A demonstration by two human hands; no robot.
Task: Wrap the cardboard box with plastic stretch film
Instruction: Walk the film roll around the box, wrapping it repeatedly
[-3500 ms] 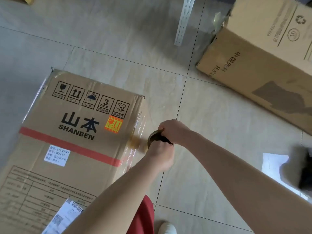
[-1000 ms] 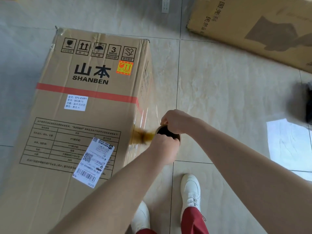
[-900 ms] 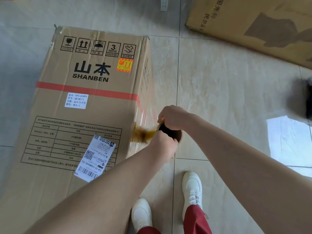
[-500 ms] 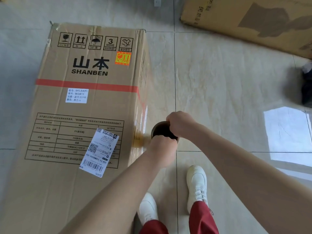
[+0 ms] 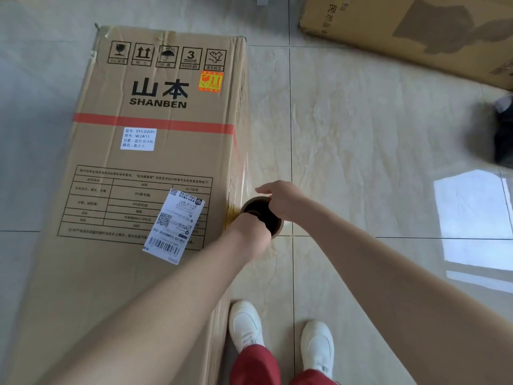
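Nearest, a pair of red trousers and two white shoes stand on the tiled floor, the left shoe just beside the long right edge of the cardboard box. Both bare forearms reach forward from here.

Ahead of the shoes, the two hands meet on a roll of stretch film, held upright so that its dark hollow core faces up. The roll is just beside the box's right edge, about halfway along it. The left hand grips the near rim, its fingers curled down into the core. The right hand lies over the far rim with one finger stretched straight toward the box; whether its other fingers hold the roll I cannot tell, as the hand is blurred.

From the roll a glossy sheet of film runs to the box's right edge and lies against its right side.

The box lies flat on the floor and fills the left half of the view. On its top face, a white shipping label sits tilted near the right edge, close to the left hand. Farther along, a red strip crosses the face from edge to edge, and beyond it is an orange sticker near the far right corner.

Farthest off, a second cardboard box lies on the floor, well apart from the first, and a blurred dark object sits at the right
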